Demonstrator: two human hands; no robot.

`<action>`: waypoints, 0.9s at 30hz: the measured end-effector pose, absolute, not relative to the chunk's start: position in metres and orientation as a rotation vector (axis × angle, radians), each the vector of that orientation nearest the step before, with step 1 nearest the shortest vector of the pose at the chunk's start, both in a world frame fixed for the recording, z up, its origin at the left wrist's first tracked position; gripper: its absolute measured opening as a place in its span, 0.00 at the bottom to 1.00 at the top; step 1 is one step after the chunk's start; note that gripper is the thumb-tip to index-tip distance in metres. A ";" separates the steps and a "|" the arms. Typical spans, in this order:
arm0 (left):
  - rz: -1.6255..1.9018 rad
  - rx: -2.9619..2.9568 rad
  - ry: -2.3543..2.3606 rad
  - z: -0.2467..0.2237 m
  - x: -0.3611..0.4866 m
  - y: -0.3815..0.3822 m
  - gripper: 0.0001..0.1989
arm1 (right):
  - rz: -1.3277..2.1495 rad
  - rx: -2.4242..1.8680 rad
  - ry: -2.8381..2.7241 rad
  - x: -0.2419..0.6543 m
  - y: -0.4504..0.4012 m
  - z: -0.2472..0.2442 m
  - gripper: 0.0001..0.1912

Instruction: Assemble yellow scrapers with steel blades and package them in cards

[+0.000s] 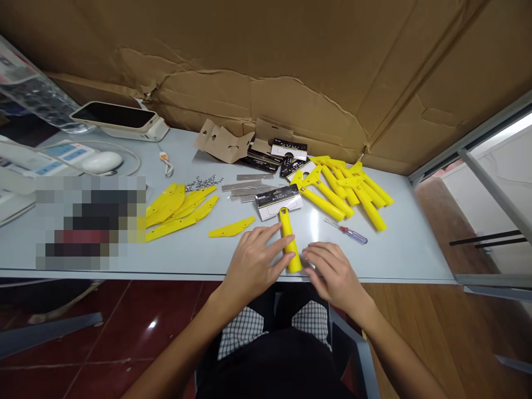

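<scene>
A yellow plastic scraper handle lies near the table's front edge, with a black-and-white header card at its far end. My left hand is closed on the handle, fingers across it and thumb against its lower part. Just right of it, my right hand has curled fingers, with a small greyish thing at the fingertips that I cannot make out. To the right lies a screwdriver with a clear purplish handle. A loose yellow blade cover rests left of my left hand.
More yellow scraper handles are piled at right, yellow covers at left. Behind are small screws, metal blades and header cards. A phone and mouse sit far left. Cardboard walls the back.
</scene>
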State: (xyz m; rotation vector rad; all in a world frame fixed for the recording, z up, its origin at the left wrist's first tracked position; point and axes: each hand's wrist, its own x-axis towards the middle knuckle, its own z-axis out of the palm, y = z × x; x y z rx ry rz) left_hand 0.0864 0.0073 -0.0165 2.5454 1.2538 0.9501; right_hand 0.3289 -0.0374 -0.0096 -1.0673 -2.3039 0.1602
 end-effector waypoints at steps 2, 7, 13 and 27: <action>0.956 2.549 1.221 -0.018 0.083 0.009 0.15 | 0.133 -1.147 -2.318 0.340 -0.033 -0.011 0.29; 0.924 2.605 1.347 -0.023 0.071 0.002 0.20 | 0.079 -1.358 -2.518 0.350 -0.028 -0.015 0.38; 0.699 2.616 1.620 -0.026 0.056 -0.013 0.26 | 0.048 -1.574 -2.525 0.340 -0.025 -0.015 0.41; 0.634 2.643 1.644 -0.035 0.057 -0.020 0.36 | 0.051 -1.579 -2.446 0.337 -0.026 -0.022 0.39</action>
